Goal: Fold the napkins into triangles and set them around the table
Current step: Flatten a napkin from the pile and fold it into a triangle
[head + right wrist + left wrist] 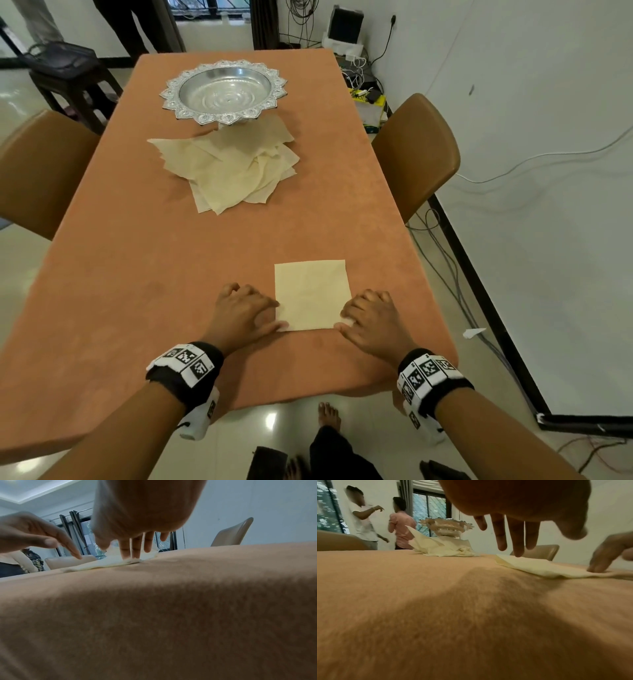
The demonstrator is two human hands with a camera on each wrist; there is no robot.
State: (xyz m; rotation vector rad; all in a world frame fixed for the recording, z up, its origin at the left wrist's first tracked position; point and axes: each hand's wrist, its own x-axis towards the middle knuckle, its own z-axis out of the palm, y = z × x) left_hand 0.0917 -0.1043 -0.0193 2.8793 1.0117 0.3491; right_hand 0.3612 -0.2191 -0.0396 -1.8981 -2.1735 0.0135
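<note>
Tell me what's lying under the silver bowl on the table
The silver bowl stands on a pedestal base. The far edge of the napkin pile reaches under its near rim, against the base, on the orange tablecloth. Anything beneath the base itself is hidden.

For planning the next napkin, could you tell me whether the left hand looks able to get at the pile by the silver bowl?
Probably yes: the table between the left hand and the napkin pile is bare, though it needs a forward stretch.

White walls (513, 51), tan chairs (416, 154), glossy floor (20, 274)

no legible text; the wristbands (187, 363) carry only black-and-white square markers, seemingly wordless
</note>
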